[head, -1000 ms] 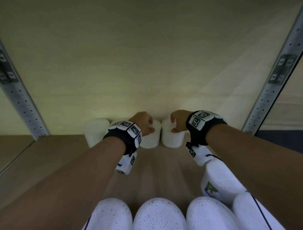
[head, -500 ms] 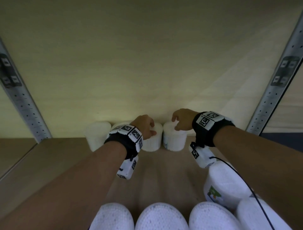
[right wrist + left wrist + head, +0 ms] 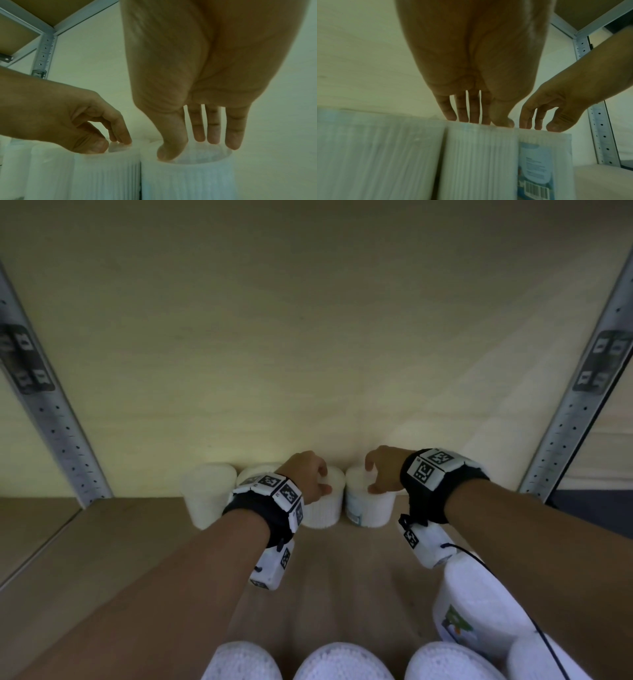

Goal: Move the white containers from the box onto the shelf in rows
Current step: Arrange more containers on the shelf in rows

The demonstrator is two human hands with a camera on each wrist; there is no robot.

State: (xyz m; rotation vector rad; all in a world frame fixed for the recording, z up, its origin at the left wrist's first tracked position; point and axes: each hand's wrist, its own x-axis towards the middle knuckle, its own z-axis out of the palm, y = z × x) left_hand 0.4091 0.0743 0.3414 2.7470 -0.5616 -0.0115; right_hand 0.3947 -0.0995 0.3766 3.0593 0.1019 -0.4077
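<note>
Several ribbed white containers stand in a row against the back of the shelf. My left hand [image 3: 310,474] reaches down on one white container [image 3: 323,511], with the thumb on its near rim and the fingers [image 3: 462,116] on its top edge. Close to its right stands a labelled white container [image 3: 371,510], which my right hand [image 3: 380,470] grips from above. The right thumb [image 3: 169,152] is on the near rim and the fingers reach the far rim. The two held containers almost touch side by side [image 3: 106,175] [image 3: 188,178].
Two more white containers [image 3: 209,494] [image 3: 255,474] stand left of the held pair. Several foam-white containers [image 3: 342,662], one with a green label [image 3: 479,604], lie close below me. Grey perforated uprights [image 3: 51,412] [image 3: 579,405] flank the wooden shelf board [image 3: 120,542].
Both hands stay on top of the same two containers at the back of the shelf. The containers have hardly moved; my view has shifted a little.
</note>
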